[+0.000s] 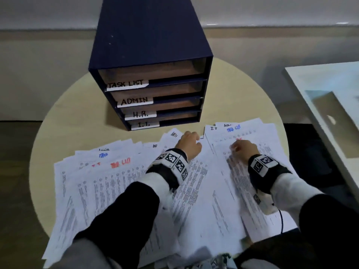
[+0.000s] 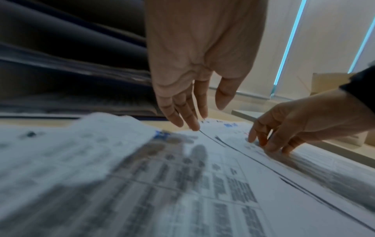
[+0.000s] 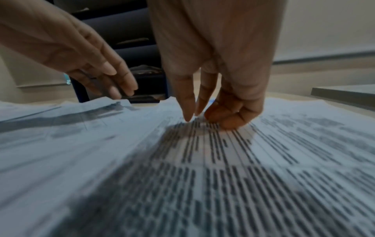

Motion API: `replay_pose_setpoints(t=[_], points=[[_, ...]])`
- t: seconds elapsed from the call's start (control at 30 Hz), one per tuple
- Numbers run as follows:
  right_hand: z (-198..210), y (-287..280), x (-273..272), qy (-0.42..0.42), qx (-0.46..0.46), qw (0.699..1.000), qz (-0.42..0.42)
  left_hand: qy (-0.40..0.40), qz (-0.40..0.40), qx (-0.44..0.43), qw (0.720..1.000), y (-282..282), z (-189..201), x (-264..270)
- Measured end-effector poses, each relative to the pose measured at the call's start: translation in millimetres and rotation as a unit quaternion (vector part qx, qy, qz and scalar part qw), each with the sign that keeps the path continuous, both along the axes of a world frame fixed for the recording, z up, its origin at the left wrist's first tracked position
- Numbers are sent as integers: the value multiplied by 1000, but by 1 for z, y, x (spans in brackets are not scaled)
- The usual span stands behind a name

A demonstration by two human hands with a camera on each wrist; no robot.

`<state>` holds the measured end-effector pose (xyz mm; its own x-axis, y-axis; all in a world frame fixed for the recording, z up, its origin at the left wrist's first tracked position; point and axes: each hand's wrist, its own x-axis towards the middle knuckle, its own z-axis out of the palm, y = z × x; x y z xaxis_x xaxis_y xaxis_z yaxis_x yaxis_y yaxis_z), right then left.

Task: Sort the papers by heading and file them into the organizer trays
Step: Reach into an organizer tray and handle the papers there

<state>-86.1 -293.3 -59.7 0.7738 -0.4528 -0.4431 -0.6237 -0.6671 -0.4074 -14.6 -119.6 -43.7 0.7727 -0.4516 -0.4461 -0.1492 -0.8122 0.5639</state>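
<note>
On papers (image 1: 204,191), left hand (image 1: 187,143) flat, right hand (image 1: 243,147) fingertips pressing

A round, pale-wood bench (image 1: 73,105) stands on a dark floor (image 1: 17,144) before a light wall (image 1: 48,12) with a beige lower band. A white table (image 1: 318,80) sits just to the right. Blue-lit vertical strips (image 2: 290,43) glow on the far wall.

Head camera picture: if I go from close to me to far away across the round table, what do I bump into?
Spread-out papers → left hand and right hand resting on them, side by side → a bare strip of round table → the dark blue organizer, its four trays labelled TASK LIST, ADMIN, H.R., I.T. → the wall.
</note>
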Motion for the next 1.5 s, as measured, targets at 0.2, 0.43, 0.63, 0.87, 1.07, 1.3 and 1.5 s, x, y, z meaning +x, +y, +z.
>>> replay_pose_setpoints(t=[0.2, 0.43, 0.63, 0.87, 1.07, 1.3, 1.5], points=[[-19, -23, -7, -55, 84, 995, -6, 76, 14, -9, 997, -49, -27, -19], [-33, -32, -15, -111, 145, 982, -42, 39, 88, -12, 995, -80, -38, -29], [-36, -37, -12, -120, 116, 985, 41, 1, 84, -25, 996, -85, -37, -34], [-12, -42, 7, -87, 59, 993, 59, 37, 123, -104, 986, -80, -17, -38], [13, -38, 23, -45, -51, 989, 131, 23, 202, -180, 963, -41, 9, -12], [9, 9, 15, -42, -20, 980, 196, -25, 254, -5, 967, 31, -10, 20], [-7, 44, 3, -36, 2, 970, 240, 16, 224, 35, 974, 61, -28, 17]])
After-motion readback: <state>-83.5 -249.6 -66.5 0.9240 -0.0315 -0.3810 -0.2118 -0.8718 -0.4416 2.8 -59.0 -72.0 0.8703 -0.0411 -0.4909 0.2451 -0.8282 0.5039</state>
